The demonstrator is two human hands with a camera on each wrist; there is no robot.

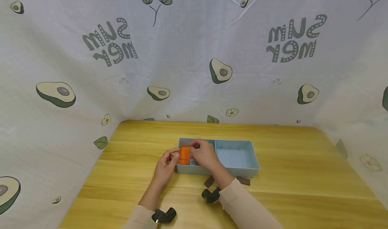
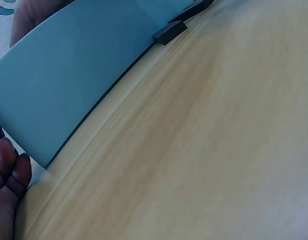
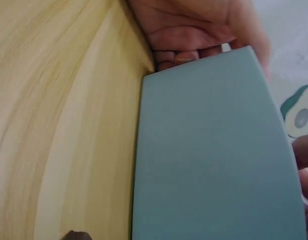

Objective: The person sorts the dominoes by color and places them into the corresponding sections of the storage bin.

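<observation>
A long pale blue box with a divider stands on the table. In its left compartment sits an orange rectangular piece, with a line across its lower part. My left hand grips the box's left end, its thumb by the rim and lower fingers curled outside the wall. Its upper fingertips are close to the orange piece. Reaching over the front wall, my right hand pinches the orange piece at its right edge; the exact contact is partly hidden. The wrist views show mostly the outer wall.
The right compartment shows its bare floor. Two dark brown flat pieces lie before the box, one piece left of the right forearm, another piece right of it. Behind the wooden table hangs a printed cloth.
</observation>
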